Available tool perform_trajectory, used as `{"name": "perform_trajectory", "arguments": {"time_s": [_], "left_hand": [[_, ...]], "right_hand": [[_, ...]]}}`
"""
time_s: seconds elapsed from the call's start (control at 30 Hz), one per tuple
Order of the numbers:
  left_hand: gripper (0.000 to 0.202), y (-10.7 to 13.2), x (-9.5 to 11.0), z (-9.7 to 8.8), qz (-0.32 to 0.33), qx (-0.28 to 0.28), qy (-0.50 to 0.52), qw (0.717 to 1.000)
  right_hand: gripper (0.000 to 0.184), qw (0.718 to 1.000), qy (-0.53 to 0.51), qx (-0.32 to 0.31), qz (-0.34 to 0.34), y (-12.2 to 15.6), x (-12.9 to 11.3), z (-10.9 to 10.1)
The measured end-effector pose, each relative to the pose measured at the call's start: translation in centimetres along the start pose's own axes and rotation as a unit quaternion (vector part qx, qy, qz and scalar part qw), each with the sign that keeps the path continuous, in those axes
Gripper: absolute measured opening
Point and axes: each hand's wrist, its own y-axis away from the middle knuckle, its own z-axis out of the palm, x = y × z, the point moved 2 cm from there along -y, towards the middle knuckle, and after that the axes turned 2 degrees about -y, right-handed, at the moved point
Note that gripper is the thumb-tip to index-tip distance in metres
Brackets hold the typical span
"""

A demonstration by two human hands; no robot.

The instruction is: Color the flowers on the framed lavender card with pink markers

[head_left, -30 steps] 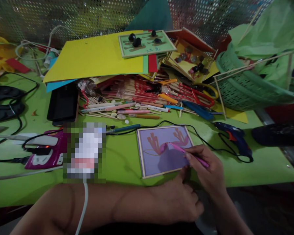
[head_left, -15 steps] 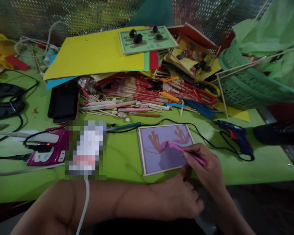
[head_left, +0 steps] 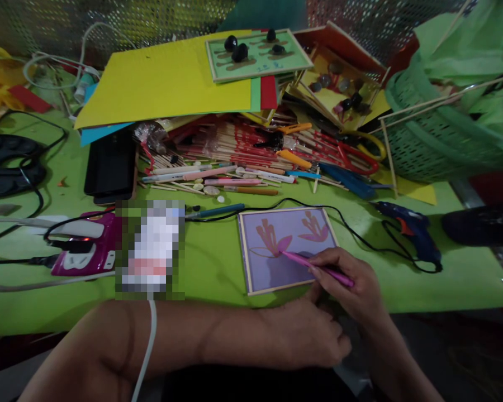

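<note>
A small lilac picture board (head_left: 276, 268) with a wooden rim lies on the green table, bearing pink shapes. My right hand (head_left: 347, 285) is closed round a pink pen (head_left: 316, 267), its tip resting on the board near a pink shape. My left hand (head_left: 314, 340) lies curled at the table's near edge, just below the board's lower right corner, fingers folded in with nothing visible in them. My left forearm stretches across the front.
A blue glue gun (head_left: 406, 229) with black cord lies right of the board. Behind are pens and sticks (head_left: 235, 173), scissors (head_left: 356, 156), yellow paper (head_left: 163, 84), a green basket (head_left: 436, 139), a black phone (head_left: 111, 167) and a magenta power strip (head_left: 84, 251).
The pen tip has shifted a little leftward and down across the board. The view has tilted slightly; my left hand has stayed put.
</note>
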Motion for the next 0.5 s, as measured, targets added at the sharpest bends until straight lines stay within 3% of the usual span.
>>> {"name": "perform_trajectory", "arguments": {"time_s": [0.5], "left_hand": [[0.004,0.06,-0.03,0.0,0.004,0.006,-0.017,1.0]], "right_hand": [[0.006,1.0,-0.002,-0.005,-0.025,-0.26,-0.31,-0.01]]}}
